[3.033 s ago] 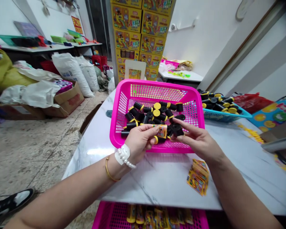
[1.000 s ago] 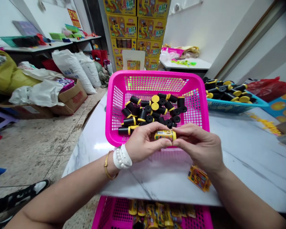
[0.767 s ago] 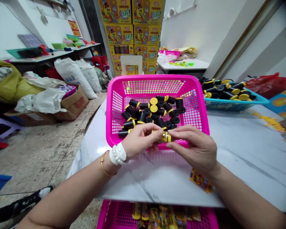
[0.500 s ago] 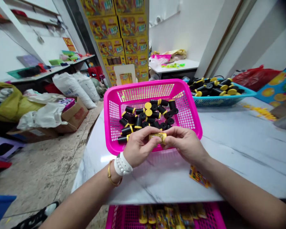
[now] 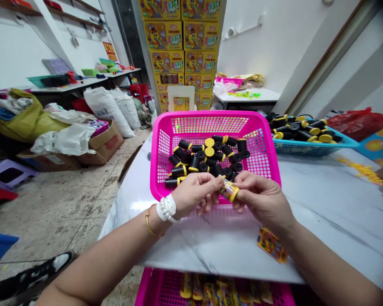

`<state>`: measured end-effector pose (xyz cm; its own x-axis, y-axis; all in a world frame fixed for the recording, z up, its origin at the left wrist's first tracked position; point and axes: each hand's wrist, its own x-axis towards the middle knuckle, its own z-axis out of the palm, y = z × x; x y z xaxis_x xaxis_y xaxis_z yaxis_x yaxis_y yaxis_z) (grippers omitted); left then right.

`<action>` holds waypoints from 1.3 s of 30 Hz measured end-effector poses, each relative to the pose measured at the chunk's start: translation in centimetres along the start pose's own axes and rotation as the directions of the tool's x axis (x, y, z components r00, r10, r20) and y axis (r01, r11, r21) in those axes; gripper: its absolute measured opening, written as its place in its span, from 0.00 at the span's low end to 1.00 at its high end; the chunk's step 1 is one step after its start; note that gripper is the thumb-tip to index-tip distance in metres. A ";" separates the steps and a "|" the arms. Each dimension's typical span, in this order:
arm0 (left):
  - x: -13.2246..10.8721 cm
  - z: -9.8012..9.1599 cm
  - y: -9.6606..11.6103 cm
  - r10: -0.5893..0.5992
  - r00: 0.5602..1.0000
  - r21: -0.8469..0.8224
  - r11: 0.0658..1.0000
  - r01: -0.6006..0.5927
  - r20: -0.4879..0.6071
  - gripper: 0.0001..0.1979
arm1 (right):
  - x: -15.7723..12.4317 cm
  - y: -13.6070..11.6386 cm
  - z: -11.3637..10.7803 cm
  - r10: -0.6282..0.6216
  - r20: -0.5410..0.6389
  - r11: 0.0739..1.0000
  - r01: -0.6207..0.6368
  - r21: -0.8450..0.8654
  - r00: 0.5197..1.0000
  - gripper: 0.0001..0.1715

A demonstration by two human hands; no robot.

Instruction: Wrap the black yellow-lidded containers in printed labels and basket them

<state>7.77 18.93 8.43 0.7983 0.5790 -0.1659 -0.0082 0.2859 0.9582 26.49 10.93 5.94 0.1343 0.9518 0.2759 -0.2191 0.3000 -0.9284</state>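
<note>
Between my two hands, over the near rim of a pink basket, is a small cylinder in a shiny yellow printed wrapper. My left hand pinches its upper left end with thumb and fingers. At the lower right end, my right hand grips the yellow cap side. Several black cylinders with yellow caps lie loose in the basket. A small stack of printed yellow-orange wrappers rests on the marble-look table, beside my right wrist.
A lower pink basket holds several wrapped cylinders under the table edge. Behind on the right stands a blue basket full of black cylinders. Yellow pieces lie near it. Stacked yellow boxes rise at the back. A person's shoe shows at lower left.
The wrapped cylinder has turned from nearly level to slanting down to the right, and more of it shows. My left fingers have shifted to its upper end. The view has swung slightly left.
</note>
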 end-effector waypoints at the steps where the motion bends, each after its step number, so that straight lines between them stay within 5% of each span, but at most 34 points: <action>1: 0.0 0.0 0.0 -0.010 1.000 0.018 1.000 0.010 -0.018 0.25 | 0.0 -0.1 0.0 -0.015 -0.001 0.999 0.015 -0.046 1.000 0.09; 6: 0.0 0.4 0.0 -0.033 0.998 -0.008 0.999 0.033 -0.052 0.26 | -0.3 -0.4 0.0 -0.129 0.107 0.957 0.152 -0.247 0.986 0.11; 10: 0.1 0.4 -0.4 -0.020 0.994 -0.128 0.991 0.033 0.104 0.25 | -0.6 0.0 -0.3 -0.142 0.052 0.968 0.150 -0.202 0.988 0.06; 15: -0.1 0.8 -0.7 0.008 0.999 -0.082 0.997 -0.005 0.033 0.25 | -0.8 -0.2 -0.1 -0.159 0.155 0.938 0.198 -0.285 0.975 0.11; 19: -0.7 1.1 -0.4 -0.048 0.991 0.010 0.999 0.047 0.126 0.27 | -1.5 -1.9 0.7 -0.217 0.171 0.911 0.263 -0.318 0.961 0.08; 21: -1.1 1.1 -0.1 -0.060 0.984 0.139 0.990 0.037 0.165 0.28 | -2.7 -3.1 1.0 -0.195 0.244 0.875 0.281 -0.395 0.950 0.07; 24: -1.3 1.1 0.1 0.057 0.998 0.353 0.933 -0.066 0.034 0.30 | -6.3 -4.1 1.4 -0.133 0.416 0.738 0.370 -0.565 0.900 0.09; 28: -1.0 1.4 -0.4 0.165 0.986 0.496 0.856 -0.147 0.009 0.23 | -12.5 -2.2 2.5 -0.108 0.531 0.569 0.490 -0.661 0.841 0.11; 31: -0.7 1.8 -1.1 0.220 0.975 0.577 0.795 -0.186 0.011 0.16 | -15.0 -0.4 2.1 -0.100 0.593 0.533 0.546 -0.647 0.799 0.10; 34: -0.6 1.9 -1.4 0.276 0.961 0.596 0.770 -0.230 0.013 0.13 | -14.8 0.1 -0.6 -0.177 0.449 0.332 0.483 -0.810 0.876 0.10; 36: -0.7 1.9 -1.6 0.290 0.957 0.577 0.777 -0.250 0.025 0.12 | -13.8 0.1 -3.2 -0.271 0.226 0.144 0.272 -0.952 0.936 0.09; 39: -0.9 2.3 -2.1 0.262 0.963 0.546 0.799 -0.252 0.061 0.12 | -12.4 0.5 -6.5 -0.267 0.075 0.093 0.103 -0.990 0.961 0.05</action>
<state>8.46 16.10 7.10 0.8034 0.5860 0.1056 0.1214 -0.3349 0.9344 30.97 -1.16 0.42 0.1148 0.8393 0.5314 0.9504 0.0629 -0.3047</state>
